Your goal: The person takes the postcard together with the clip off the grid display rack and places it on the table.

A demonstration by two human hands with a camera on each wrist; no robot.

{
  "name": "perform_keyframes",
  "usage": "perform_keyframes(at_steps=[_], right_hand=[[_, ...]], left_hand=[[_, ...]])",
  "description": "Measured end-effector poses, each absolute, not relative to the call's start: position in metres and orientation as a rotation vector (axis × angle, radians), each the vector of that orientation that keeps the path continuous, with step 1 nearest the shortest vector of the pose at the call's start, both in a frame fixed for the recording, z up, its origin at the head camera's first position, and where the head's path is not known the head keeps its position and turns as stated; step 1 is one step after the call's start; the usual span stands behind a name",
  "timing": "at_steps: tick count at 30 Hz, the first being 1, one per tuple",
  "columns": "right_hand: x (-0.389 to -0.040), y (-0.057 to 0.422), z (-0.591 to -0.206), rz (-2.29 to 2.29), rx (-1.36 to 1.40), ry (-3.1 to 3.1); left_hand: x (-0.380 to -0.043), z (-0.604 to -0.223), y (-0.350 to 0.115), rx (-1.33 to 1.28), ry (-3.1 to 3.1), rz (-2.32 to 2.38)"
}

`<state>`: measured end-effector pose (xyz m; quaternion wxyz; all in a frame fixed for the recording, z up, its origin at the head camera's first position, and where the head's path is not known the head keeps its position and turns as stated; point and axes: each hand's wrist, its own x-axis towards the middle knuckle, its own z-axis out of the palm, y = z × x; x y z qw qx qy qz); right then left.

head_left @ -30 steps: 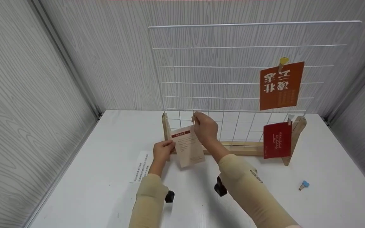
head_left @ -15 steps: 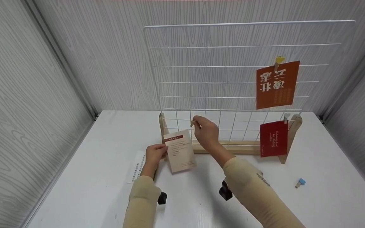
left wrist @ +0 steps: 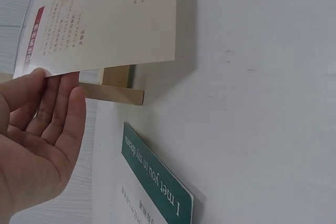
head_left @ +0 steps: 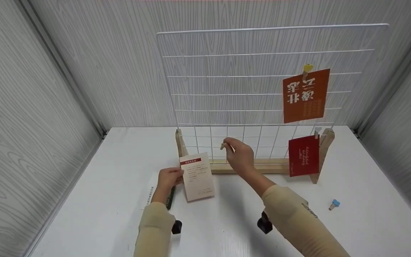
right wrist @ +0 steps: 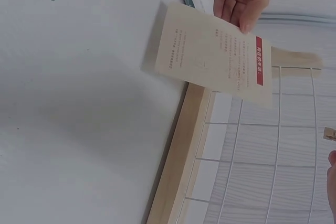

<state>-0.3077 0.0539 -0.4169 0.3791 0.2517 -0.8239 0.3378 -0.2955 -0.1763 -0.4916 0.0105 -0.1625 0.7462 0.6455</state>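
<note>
A cream card with a red band (head_left: 197, 178) is pinched at its left edge by my left hand (head_left: 168, 180), in front of the wire grid's lower left part. In the left wrist view, the thumb lies on the printed face of the card (left wrist: 115, 19), with fingers behind. My right hand (head_left: 241, 155) pinches a small wooden clothespin (head_left: 223, 146) by its end, apart from the card, near the lower grid wires. The right wrist view catches the clothespin (right wrist: 329, 134) at its right edge, with only some fingertips (right wrist: 332, 160) visible.
The white wire grid (head_left: 255, 110) stands in a wooden base (head_left: 262, 168). Clipped on its right are an orange card (head_left: 306, 96) and a red card (head_left: 303, 156). A blue-topped clothespin (head_left: 334, 204) lies at right. A green-and-white card (left wrist: 157, 177) lies below my left hand.
My left hand has drawn the cream card down and slightly left, away from the grid. The right hand, holding the clothespin, has moved down and right from the wires. The head view has shifted slightly.
</note>
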Motion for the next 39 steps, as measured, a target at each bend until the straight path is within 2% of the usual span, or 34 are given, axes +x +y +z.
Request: perform_keyframes(at_steps=[27, 39], right_hand=[[-0.295, 0.097, -0.439, 0.95, 0.538, -2.125], [-0.283, 0.141, -0.464, 0.968, 0.537, -2.144]], left_hand=[[-0.286, -0.503, -0.185, -0.581, 2.304, 1.909], [-0.284, -0.506, -0.185, -0.587, 2.292, 1.855]])
